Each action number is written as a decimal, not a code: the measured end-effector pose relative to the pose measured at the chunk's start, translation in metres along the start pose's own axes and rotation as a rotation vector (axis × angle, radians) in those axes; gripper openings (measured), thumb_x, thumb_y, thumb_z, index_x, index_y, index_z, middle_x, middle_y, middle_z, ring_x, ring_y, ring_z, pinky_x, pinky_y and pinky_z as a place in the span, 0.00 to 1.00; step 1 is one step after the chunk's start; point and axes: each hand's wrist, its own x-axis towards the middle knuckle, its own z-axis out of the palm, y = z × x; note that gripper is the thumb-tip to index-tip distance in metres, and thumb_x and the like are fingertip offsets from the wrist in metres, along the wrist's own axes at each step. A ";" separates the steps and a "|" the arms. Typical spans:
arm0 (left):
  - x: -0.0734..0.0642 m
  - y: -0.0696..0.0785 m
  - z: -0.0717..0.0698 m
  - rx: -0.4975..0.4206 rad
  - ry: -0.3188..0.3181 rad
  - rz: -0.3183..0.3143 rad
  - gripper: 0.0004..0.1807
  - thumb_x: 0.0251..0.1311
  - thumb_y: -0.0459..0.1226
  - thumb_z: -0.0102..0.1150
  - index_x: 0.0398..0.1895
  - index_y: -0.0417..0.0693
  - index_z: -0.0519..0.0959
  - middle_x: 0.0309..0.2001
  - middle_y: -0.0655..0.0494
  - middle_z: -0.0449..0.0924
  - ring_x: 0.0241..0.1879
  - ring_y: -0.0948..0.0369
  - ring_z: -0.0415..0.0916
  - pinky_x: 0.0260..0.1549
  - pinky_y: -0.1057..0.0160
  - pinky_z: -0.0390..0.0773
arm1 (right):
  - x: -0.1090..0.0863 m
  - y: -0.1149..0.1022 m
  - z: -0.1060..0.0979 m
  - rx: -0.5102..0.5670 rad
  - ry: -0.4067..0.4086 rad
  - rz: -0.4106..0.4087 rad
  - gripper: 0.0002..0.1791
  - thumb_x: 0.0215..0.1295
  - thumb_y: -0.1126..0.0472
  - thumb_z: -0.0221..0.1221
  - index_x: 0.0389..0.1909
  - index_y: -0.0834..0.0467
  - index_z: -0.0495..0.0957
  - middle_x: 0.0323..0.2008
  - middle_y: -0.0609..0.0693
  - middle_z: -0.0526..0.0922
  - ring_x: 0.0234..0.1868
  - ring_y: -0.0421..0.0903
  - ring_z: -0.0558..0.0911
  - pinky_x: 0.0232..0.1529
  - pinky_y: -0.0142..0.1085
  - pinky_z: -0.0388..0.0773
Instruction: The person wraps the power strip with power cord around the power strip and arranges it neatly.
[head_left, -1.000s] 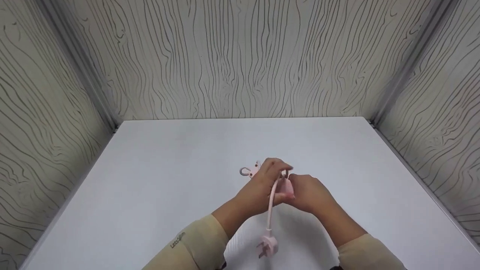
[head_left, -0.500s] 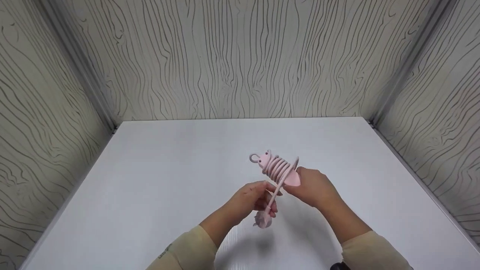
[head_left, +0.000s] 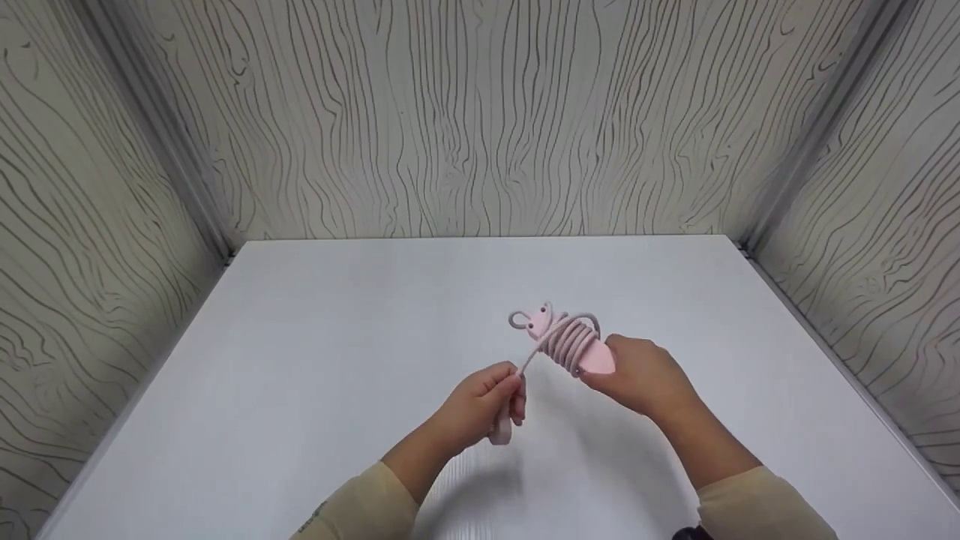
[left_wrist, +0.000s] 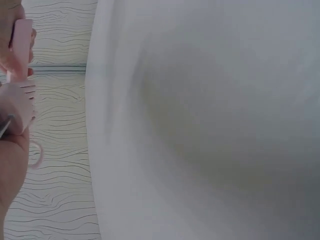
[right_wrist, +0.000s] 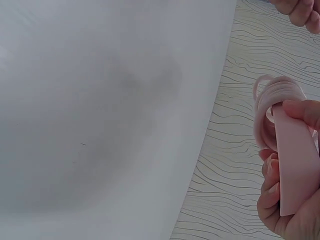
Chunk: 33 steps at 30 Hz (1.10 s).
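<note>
A pink, flat-bodied appliance [head_left: 599, 358] with a power cord [head_left: 568, 345] wound round its middle is held above the white table. My right hand [head_left: 641, 376] grips its near end. In the right wrist view the thumb lies on the flat body [right_wrist: 296, 160], fingers curled beneath. My left hand [head_left: 474, 405] pinches the cord's free length, which crosses over the coils. The pink plug [left_wrist: 17, 107] hangs at that hand, partly covered by it, its prongs showing in the left wrist view. Two dark dots and a small cord loop [head_left: 517, 320] mark the far end.
The white table [head_left: 337, 322] lies under both hands and carries their shadows. Wood-grain panels [head_left: 480, 120] stand behind it and at both sides, with grey metal posts [head_left: 161, 142] at the back corners.
My left hand came away from the appliance, then took the cord near the plug and drew it left. The cord's end now crosses the coils toward the far end. My right hand kept its grip.
</note>
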 end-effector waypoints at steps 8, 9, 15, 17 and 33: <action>0.000 0.012 -0.004 -0.130 0.195 -0.022 0.14 0.67 0.43 0.43 0.33 0.42 0.71 0.23 0.56 0.68 0.22 0.62 0.67 0.22 0.68 0.69 | -0.003 0.000 0.004 -0.009 -0.012 -0.046 0.23 0.50 0.44 0.62 0.43 0.55 0.74 0.27 0.46 0.77 0.26 0.45 0.73 0.24 0.39 0.69; -0.001 0.012 -0.004 -0.137 0.182 -0.018 0.14 0.67 0.43 0.43 0.33 0.42 0.71 0.23 0.55 0.68 0.22 0.62 0.66 0.22 0.68 0.68 | -0.003 0.000 0.004 -0.012 -0.008 -0.047 0.24 0.50 0.44 0.61 0.44 0.55 0.74 0.27 0.46 0.78 0.27 0.45 0.73 0.24 0.40 0.69; -0.011 0.006 -0.002 -0.098 0.059 0.007 0.13 0.67 0.41 0.44 0.31 0.42 0.72 0.22 0.55 0.68 0.22 0.62 0.65 0.19 0.69 0.66 | -0.002 0.001 0.002 -0.027 0.005 -0.033 0.24 0.50 0.46 0.61 0.45 0.56 0.74 0.29 0.48 0.78 0.27 0.46 0.74 0.25 0.40 0.69; -0.014 0.006 0.003 -0.097 0.014 -0.006 0.13 0.67 0.42 0.45 0.31 0.41 0.72 0.21 0.55 0.68 0.20 0.62 0.65 0.15 0.69 0.64 | -0.002 0.000 0.004 -0.019 -0.001 -0.023 0.25 0.51 0.44 0.61 0.45 0.56 0.74 0.28 0.48 0.78 0.27 0.46 0.74 0.24 0.40 0.69; -0.026 0.004 0.016 0.015 -0.182 -0.044 0.14 0.65 0.43 0.48 0.29 0.42 0.73 0.16 0.56 0.67 0.13 0.65 0.61 0.11 0.72 0.61 | -0.001 0.007 -0.001 0.039 -0.002 0.055 0.27 0.54 0.40 0.57 0.45 0.57 0.74 0.31 0.50 0.79 0.26 0.47 0.74 0.23 0.39 0.70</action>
